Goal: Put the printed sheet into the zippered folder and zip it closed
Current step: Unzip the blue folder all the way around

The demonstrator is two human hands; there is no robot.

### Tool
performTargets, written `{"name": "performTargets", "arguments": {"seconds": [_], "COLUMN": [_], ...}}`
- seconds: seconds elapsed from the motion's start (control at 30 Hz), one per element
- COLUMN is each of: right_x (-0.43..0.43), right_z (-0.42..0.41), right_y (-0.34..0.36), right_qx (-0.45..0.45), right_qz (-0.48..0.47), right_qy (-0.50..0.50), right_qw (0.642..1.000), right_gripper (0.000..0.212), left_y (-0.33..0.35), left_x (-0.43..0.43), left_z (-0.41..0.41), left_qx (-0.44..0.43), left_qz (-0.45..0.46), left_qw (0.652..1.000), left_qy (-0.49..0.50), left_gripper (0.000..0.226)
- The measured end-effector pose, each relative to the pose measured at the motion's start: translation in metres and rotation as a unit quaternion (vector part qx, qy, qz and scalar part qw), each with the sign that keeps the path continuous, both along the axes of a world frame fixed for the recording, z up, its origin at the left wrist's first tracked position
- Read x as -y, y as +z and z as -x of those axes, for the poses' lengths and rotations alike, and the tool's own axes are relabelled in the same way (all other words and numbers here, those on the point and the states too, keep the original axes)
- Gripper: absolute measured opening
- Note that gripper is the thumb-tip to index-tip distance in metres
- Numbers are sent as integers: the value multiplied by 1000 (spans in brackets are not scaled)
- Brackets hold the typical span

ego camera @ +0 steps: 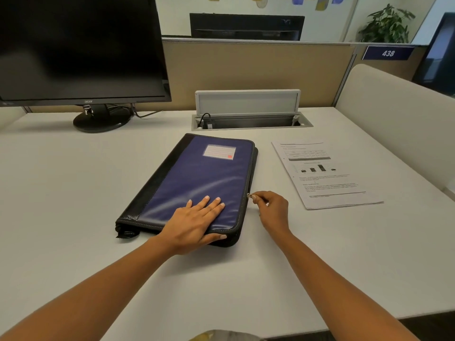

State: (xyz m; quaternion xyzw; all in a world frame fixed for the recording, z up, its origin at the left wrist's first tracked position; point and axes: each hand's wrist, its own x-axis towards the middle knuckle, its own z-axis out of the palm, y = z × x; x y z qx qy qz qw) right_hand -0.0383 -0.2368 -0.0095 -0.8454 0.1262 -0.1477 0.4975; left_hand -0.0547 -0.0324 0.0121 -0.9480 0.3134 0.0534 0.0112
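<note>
bright even overhead light, soft shadows, sheen on the folder (pixel 197 178) — wide-angle bowing at edges

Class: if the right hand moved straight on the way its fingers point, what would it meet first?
The zippered folder: the right hand points left at its side edge, pinching the zipper pull there, so contact would probably come almost at once.
</note>
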Motion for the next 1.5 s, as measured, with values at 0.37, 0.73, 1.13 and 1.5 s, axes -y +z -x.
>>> {"name": "performTargets", "arguments": {"seconds": [0.37, 0.73, 1.13, 1.5], "right_x": [2, 6, -2, -5], "right_z": [-14, -2, 11, -3], "right_y": [-1, 0, -8, -5], "right_qx": [-33, -47, -46, -51], "right_qz": [30, 49, 141, 116], "right_qy": [-12, 17, 20, -7], "right_qw": [999, 998, 989, 992], "right_gripper": [18, 19, 22, 21], "left_y": [-14, 14, 13, 11], "left_x": [8, 48, 103, 94], "left_z": [2, -7, -28, -29], "left_qx": [-2, 107, -56, -93], "left_qz": [-10, -4, -36, 26], "left_qw": [1000, 991, 983, 985], "left_qy": [10, 75, 170, 140], "left_gripper": [104, 73, 38, 22]}}
